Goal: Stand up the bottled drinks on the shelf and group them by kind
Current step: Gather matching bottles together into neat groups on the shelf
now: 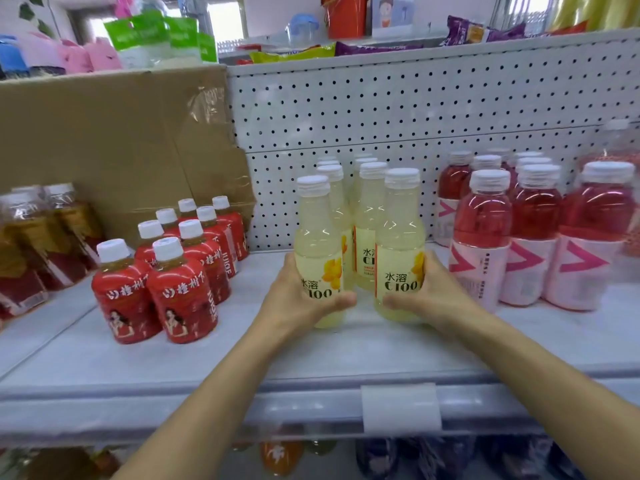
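Nearest, at 6 o'clock, the shelf (242, 358) shows its front lip with a blank price-tag holder (401, 408). Just past it, at the centre, the left hand (298, 296) wraps its fingers round the left lemon bottle (317, 244), and the right hand (429, 289) grips the right lemon bottle (400, 237) the same way. Both bottles are upright, side by side and a little apart, at the front of the lemon rows (367, 202); whether their bases rest on the shelf I cannot tell. At 9 o'clock the red juice bottles (180, 271) stand in their own cluster, and at 3 o'clock the pink bottles (533, 230) stand in theirs. Further out at 9 o'clock are amber bottles (31, 237); their lean may only be the lens. Behind, a cardboard box (104, 133) sits at 10 o'clock and the pegboard (381, 109) at 12. I judge the task nearly finished: no bottle in view lies down and each kind sits together, so what remains is setting this pair down in line.
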The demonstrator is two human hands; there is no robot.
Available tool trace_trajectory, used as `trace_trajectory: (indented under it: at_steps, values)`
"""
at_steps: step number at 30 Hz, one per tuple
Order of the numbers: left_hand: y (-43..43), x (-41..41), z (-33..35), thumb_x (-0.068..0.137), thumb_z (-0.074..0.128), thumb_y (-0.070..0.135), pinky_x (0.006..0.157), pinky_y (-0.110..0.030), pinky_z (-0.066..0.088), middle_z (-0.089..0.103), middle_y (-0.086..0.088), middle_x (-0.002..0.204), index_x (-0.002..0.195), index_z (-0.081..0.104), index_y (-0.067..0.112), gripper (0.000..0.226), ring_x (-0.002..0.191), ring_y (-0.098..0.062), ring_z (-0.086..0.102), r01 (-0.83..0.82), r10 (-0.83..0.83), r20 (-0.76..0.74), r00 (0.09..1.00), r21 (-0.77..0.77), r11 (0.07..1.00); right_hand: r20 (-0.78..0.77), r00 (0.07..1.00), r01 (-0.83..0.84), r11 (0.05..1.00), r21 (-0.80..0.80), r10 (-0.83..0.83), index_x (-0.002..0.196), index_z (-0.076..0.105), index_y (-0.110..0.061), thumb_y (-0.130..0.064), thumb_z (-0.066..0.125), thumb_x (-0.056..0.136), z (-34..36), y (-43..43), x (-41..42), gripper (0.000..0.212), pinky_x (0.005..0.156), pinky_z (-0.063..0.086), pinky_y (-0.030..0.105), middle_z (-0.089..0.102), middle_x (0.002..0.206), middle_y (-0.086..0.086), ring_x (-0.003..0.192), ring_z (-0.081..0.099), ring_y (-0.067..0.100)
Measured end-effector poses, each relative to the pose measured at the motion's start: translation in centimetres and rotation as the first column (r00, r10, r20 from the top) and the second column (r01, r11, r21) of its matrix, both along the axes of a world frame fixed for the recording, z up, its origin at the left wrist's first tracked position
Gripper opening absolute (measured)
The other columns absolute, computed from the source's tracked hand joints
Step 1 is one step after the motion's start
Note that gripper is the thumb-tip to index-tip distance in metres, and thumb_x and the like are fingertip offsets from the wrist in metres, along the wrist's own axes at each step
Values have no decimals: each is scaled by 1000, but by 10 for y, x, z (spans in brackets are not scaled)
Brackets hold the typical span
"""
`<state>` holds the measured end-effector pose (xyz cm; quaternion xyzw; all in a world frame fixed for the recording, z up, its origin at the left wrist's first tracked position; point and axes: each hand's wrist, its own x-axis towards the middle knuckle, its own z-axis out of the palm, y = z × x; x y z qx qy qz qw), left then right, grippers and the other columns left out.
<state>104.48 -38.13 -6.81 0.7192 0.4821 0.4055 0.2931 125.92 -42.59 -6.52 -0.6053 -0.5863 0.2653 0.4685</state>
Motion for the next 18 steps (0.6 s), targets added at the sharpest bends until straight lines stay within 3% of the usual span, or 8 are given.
trace_trajectory:
  at_steps: [3,8,15,18]
  values:
    - [6,1,-6,49,91,47,89,-40,56,68,14,108,116,42,35,84,98,-6,67,-6,6,-69,998,-5,1000,5,1000,23,999,-40,-22,114,48,-24,-13,88,67,-6,1,0,63,67,47,13,68,101,-10,87,63,-3]
    - [7,8,-12,56,91,39,88,-42,56,70,14,103,114,47,31,73,95,-6,69,62,-62,-10,998,14,998,72,997,42,999,-7,-41,111,51,-27,-23,91,66,-6,-3,-10,60,61,48,8,68,96,-15,77,64,-11]
    - [6,12,-14,68,91,28,86,-33,56,67,11,109,120,46,25,69,97,-5,66,97,-97,5,995,67,993,92,995,46,999,25,-48,118,48,-27,-28,90,66,-7,-9,-17,67,68,50,7,67,101,-18,83,63,-14]
    - [1,10,-10,71,89,24,78,-17,54,66,7,114,126,44,21,71,100,-6,66,113,-113,3,994,25,993,100,995,21,1000,-15,-20,124,48,-25,-30,90,67,-7,-10,-14,71,85,55,20,67,107,-15,94,65,-5]
